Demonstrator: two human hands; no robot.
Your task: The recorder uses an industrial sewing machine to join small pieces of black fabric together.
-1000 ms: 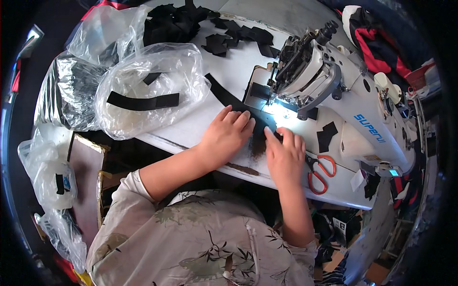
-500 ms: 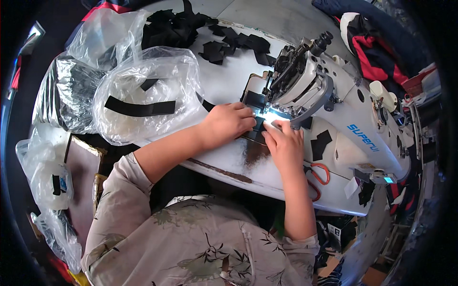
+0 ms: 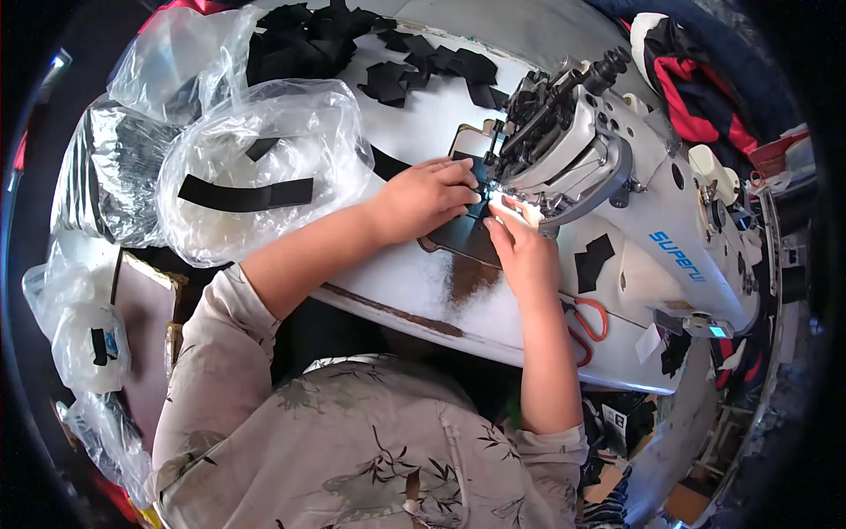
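Both left hand point(image 3: 426, 201) and right hand point(image 3: 529, 260) beside the lit needle area point(image 3: 496, 187) of a white industrial sewing machine point(image 3: 648, 216); left fingers bent over black fabric point(image 3: 478, 211) at that spot, right thumb and forefinger close together just right of it, actual grip on the cloth impossible to tell for either. Orange-handled scissors point(image 3: 604, 319) on the white tabletop point(image 3: 397, 286), near the right wrist; black scraps point(image 3: 304, 44) heaped toward the far side

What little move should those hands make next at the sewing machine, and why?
Perhaps the left hand should ease the dark fabric slightly toward the sewing machine's lit stitching spot, keeping its fingertips back: they rest at the fabric beside that light, and the right hand is close by on the other side, apparently able to steady it.
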